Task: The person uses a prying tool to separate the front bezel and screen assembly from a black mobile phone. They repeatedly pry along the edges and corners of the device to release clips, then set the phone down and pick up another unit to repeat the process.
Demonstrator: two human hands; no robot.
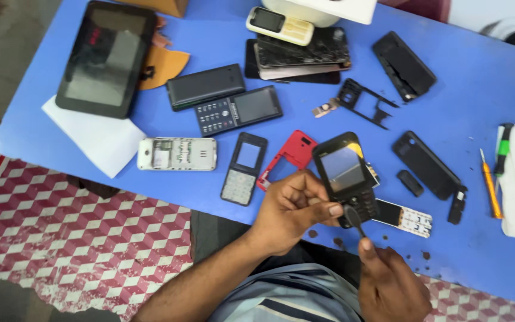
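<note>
Left hand grips the black phone, long axis running near-far; right hand pinches a small tool at its near end

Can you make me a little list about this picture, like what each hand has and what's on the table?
left hand: holds a black keypad phone
right hand: pinches a thin black tool against the phone's lower end
table: blue
nearby: red phone frame, tablet, orange screwdriver
</note>
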